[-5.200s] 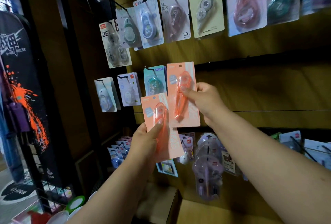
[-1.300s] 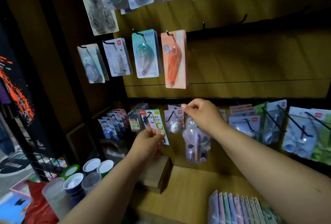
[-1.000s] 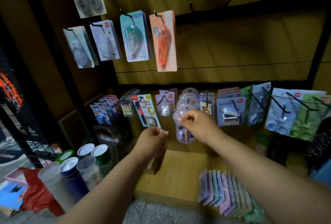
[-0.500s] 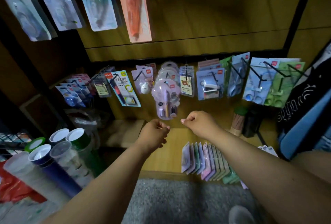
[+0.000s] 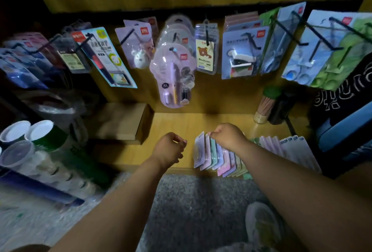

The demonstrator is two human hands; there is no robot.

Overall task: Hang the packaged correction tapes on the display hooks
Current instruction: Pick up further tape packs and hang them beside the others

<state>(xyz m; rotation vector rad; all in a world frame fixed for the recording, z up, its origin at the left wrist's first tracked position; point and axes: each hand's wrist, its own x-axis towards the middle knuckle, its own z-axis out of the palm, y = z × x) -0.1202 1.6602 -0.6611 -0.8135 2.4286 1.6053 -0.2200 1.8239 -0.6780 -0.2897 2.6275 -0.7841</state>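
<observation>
Blurred edges, covered packs

The cups (image 5: 30, 141) at the left are smeared; the right hand (image 5: 228, 136) covers part of the fanned packs (image 5: 213, 155).

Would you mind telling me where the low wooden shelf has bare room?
Bare wood lies between the cardboard box and the row of packaged tapes, under the left hand. Right of that row it is crowded, as is the hook rail above.
</observation>
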